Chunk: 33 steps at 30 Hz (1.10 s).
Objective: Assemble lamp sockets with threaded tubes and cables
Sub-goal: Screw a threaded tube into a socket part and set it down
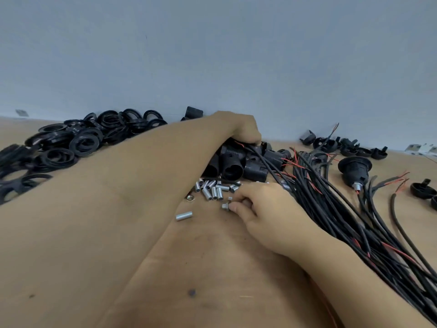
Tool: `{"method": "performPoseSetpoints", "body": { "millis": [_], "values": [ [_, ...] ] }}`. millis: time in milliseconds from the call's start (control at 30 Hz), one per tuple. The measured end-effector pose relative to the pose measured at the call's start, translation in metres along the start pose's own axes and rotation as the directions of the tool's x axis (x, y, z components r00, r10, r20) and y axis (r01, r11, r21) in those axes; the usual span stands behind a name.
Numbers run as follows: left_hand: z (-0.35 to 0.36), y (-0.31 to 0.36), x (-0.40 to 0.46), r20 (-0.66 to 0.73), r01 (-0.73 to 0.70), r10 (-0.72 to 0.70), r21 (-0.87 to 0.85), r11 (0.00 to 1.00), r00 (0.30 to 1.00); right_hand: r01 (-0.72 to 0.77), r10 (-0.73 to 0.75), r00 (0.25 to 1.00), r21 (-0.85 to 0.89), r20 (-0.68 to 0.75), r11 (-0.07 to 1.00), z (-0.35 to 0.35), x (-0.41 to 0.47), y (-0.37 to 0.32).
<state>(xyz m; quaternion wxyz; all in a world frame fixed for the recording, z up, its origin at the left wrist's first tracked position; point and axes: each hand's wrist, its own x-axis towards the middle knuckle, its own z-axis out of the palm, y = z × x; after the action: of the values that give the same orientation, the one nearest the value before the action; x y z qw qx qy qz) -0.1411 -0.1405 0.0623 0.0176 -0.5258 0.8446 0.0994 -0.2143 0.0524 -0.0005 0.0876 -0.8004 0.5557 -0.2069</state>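
Several black lamp sockets [233, 165] lie in a heap at the middle of the brown table [212, 268]. My left hand [241, 126] reaches over that heap, its fingers curled down onto a socket with a black cable [264, 162] running from it. In front of the heap lie several short silver threaded tubes [211, 189]. My right hand [264, 209] rests beside them and pinches a small silver tube [225, 206] at its fingertips. One more silver tube [184, 215] lies alone nearer to me.
A bundle of black cables [343, 209] with red wires runs from the sockets toward the lower right. An assembled socket [354, 169] with tube and cable lies to the right. Black rings [78, 140] are piled at the left, small black caps [350, 146] along the blue wall.
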Motion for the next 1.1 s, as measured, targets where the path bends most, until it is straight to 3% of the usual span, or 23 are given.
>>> {"method": "performPoseSetpoints", "body": {
  "millis": [367, 500, 700, 900, 1100],
  "values": [
    [-0.002, -0.022, -0.024, -0.057, 0.052, -0.047, 0.098, 0.994, 0.997, -0.291, 0.286, 0.955, -0.059, -0.076, 0.955, -0.01, 0.003, 0.011],
    [-0.005, 0.0, -0.016, -0.144, -0.125, 0.125, 0.004, 0.992, 0.982, -0.334, 0.333, 0.941, -0.015, -0.053, 0.942, -0.017, 0.002, 0.012],
    [0.017, 0.057, 0.004, 0.044, -0.368, 0.372, -0.079, 0.926, 0.927, -0.367, 0.357, 0.927, -0.082, -0.12, 0.927, -0.013, -0.002, 0.012],
    [0.034, 0.024, 0.009, -0.083, -0.346, 0.336, -0.167, 0.923, 0.938, -0.504, 0.473, 0.861, -0.195, -0.184, 0.841, -0.016, -0.004, 0.018],
    [0.027, 0.009, -0.003, -0.069, -0.264, 0.255, -0.201, 0.943, 0.964, -0.57, 0.55, 0.822, -0.211, -0.152, 0.794, -0.023, -0.004, 0.018]
  ]
}}
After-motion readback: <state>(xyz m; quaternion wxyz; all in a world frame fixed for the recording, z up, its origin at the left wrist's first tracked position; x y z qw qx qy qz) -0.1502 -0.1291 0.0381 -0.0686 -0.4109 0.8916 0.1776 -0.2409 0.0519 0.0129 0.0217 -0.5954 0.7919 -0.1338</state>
